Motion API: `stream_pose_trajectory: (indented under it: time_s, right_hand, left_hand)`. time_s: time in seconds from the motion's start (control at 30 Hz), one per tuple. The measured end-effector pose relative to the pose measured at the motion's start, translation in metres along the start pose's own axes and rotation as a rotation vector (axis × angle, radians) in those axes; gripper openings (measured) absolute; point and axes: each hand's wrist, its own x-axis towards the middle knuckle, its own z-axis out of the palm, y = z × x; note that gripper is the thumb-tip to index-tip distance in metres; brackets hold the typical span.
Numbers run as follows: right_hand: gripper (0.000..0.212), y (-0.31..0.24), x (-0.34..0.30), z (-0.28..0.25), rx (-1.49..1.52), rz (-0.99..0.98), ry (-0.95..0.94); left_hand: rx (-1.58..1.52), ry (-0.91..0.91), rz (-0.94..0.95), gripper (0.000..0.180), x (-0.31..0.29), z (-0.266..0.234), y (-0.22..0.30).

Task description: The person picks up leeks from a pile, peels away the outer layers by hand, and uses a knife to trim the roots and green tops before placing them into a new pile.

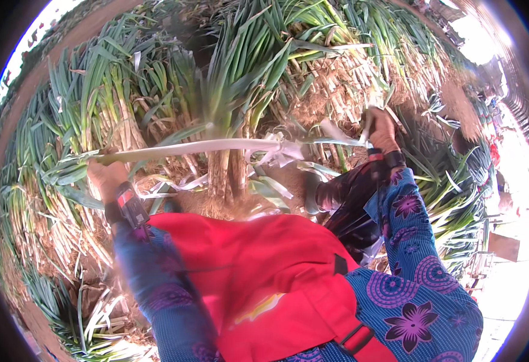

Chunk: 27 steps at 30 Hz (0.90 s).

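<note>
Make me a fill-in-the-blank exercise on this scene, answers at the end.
Higher in the picture than the left hand, which grips a long pale strip, is the ____ hand.
The upright middle bundle has its roots at the ____.
The buckled garment is mainly ____.

Missing words: right; bottom; red.
</note>
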Motion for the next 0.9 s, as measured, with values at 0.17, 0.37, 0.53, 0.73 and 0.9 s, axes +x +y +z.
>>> stream_pose_trajectory:
  time_s: [0.17,0.37,0.53,0.73,0.9]
  right_hand:
    - [0.055,0.029,-0.089,0.121,-0.748,-0.208,-0.757]
    - [0.075,0.043,-0.164,0.194,-0.207,0.363,-1.381]
    - [0.080,0.058,-0.181,0.185,0.082,0.648,-1.223]
    - [0.071,0.055,-0.183,0.165,0.463,0.793,-1.091]
    - [0.043,-0.009,-0.207,0.113,0.115,0.139,-0.457]
  left_hand:
    - [0.101,-0.085,-0.037,0.009,0.019,-0.026,0.008]
    - [-0.179,-0.014,-0.199,0.014,0.039,-0.035,0.023]
    - [0.568,-0.231,0.195,0.015,0.020,-0.041,0.015]
    - [0.571,-0.233,0.173,0.028,0.017,-0.040,0.027]
    - [0.679,-0.128,0.173,0.025,0.008,-0.040,0.023]
